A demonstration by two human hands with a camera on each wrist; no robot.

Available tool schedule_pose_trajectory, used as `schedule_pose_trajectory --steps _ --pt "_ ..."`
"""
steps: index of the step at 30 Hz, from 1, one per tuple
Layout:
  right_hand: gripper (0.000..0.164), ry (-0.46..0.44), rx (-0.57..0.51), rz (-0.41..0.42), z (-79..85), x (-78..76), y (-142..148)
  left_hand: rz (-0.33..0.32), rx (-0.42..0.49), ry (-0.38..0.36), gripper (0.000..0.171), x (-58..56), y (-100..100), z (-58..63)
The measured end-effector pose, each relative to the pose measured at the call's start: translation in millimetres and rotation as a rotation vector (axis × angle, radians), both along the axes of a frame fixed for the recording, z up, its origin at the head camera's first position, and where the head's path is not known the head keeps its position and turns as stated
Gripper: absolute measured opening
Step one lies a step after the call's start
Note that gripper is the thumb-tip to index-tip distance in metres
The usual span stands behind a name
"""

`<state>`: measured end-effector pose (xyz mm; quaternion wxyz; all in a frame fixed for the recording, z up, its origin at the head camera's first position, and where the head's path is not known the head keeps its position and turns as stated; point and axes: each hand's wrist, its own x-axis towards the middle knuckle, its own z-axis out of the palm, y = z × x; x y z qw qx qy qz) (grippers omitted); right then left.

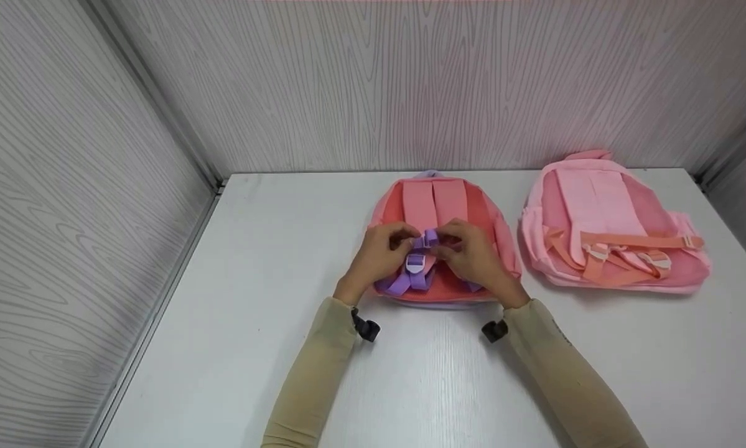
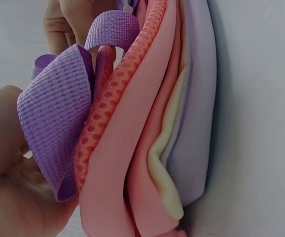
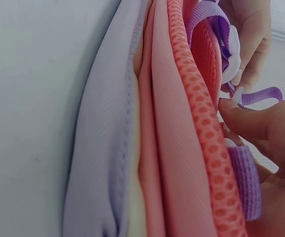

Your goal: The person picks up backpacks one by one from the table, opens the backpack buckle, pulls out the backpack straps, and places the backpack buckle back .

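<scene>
A small coral backpack [image 1: 385,208] lies with its back panel and shoulder straps facing up, its top toward the rear wall. Over its middle, my left hand [image 1: 376,252] and right hand [image 1: 473,254] meet, pinching a purple webbing strap [image 1: 432,237] at a small buckle between the fingertips. Just below hangs a second buckle [image 1: 415,264], white, threaded with purple webbing. The left wrist view shows a broad loop of webbing [image 2: 58,118] beside the left palm. In the right wrist view, the right thumb and fingers reach to the strap's white buckle [image 3: 232,52], partly hidden by webbing.
To the right lies a light pink backpack [image 1: 596,199], also back side up, with orange straps [image 1: 634,241] and pale buckles. Both stand on a white table [image 1: 273,261] bounded by a grey wood-grain wall [image 1: 373,87] behind and another at the left.
</scene>
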<state>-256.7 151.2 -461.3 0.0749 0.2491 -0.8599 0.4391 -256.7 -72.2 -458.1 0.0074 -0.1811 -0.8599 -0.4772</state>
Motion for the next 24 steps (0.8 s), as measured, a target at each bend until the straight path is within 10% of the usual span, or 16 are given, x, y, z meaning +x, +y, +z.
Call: schedule_pose_trajectory --steps 24 --pt "0.026 0.011 -0.012 0.019 -3.0 0.7 -3.9 0.005 0.018 -0.005 0.016 1.2 7.1 -2.4"
